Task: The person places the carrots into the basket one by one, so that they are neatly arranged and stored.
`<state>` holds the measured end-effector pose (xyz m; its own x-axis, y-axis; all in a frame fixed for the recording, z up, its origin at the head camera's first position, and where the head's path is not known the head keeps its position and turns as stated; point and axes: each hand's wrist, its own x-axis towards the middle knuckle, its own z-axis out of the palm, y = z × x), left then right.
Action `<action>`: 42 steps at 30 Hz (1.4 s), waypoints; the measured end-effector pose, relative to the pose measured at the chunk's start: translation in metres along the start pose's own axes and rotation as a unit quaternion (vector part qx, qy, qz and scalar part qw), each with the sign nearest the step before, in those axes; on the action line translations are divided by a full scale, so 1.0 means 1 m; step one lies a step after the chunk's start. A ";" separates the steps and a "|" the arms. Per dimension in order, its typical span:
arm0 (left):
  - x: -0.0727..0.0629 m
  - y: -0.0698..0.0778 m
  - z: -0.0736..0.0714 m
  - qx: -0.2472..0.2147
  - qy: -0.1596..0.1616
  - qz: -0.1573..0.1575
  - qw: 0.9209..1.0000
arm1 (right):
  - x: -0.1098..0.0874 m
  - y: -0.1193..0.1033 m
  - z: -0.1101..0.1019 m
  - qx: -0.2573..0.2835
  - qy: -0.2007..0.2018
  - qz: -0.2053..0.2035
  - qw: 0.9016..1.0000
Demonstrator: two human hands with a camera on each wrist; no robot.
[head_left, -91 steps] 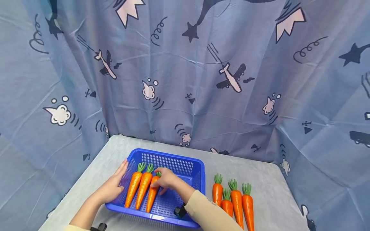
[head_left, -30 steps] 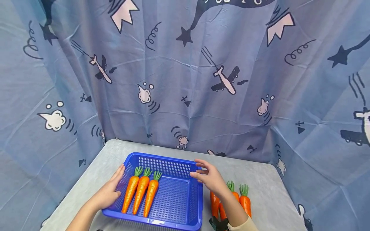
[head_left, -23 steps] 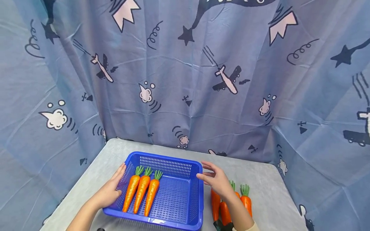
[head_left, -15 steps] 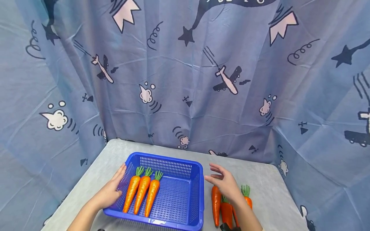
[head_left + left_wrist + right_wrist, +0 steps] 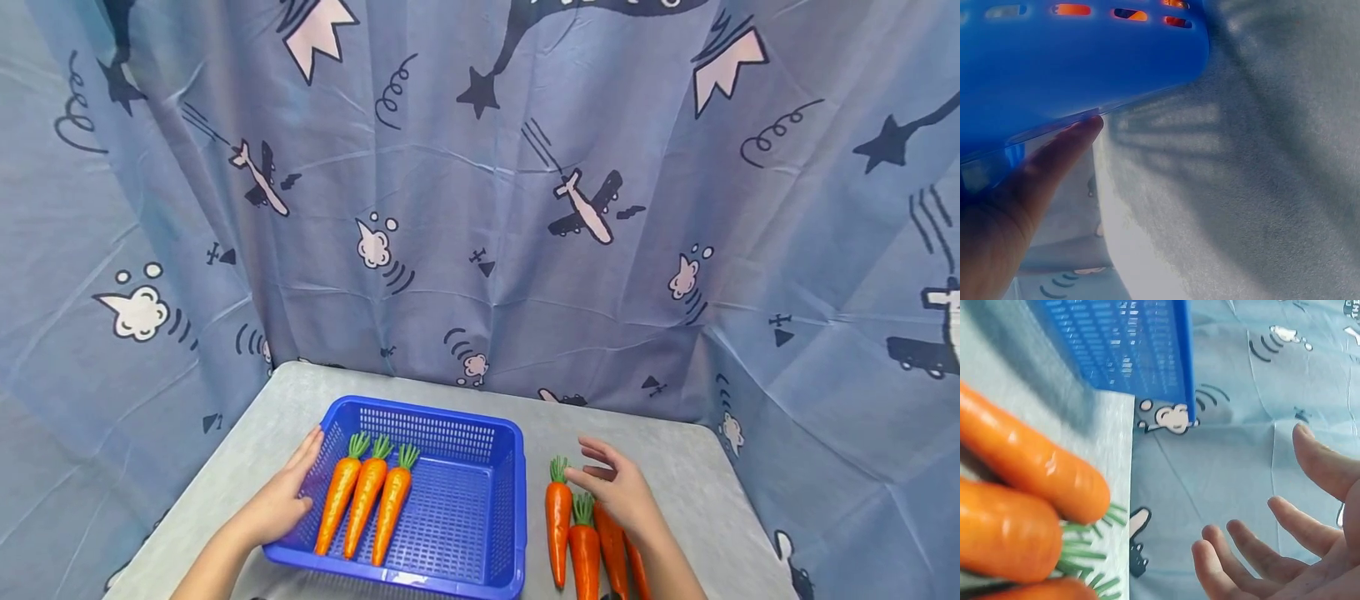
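In the head view, my left hand (image 5: 276,504) lies along the left side of a blue plastic basket (image 5: 431,408), fingers straight and fingertips right at the rim. The left wrist view shows one digit touching the basket's edge (image 5: 1085,94). Three orange carrots with green tops sit side by side in the basket; the rightmost carrot (image 5: 392,508) leans slightly. My right hand (image 5: 618,492) hovers empty over a group of several carrots on the table, fingers spread and loosely bent. Nearest its thumb is the group's left carrot (image 5: 557,521). The hand and forearm partly hide the carrots on the right.
The pale grey table (image 5: 690,475) has a rounded far right corner. A blue curtain (image 5: 450,208) printed with planes and stars hangs behind it and at both sides. The basket's right wall (image 5: 519,517) stands between the inside carrots and those on the table.
My right hand has let go of the third carrot in the basket, come out over the right rim and moved right above the table carrots. The left hand stays at the basket.
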<state>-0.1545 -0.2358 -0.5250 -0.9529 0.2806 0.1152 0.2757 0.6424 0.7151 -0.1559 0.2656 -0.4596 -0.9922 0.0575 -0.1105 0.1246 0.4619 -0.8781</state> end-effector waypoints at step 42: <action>-0.001 0.000 -0.001 -0.002 -0.002 -0.003 1.000 | 0.007 0.121 -0.048 -0.073 0.008 0.186 0.980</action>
<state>-0.1539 -0.2369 -0.5241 -0.9541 0.2793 0.1084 0.2693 0.6406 0.7191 -0.1479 0.3641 -0.5442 -0.8787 0.2587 -0.4013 0.4765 0.5276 -0.7033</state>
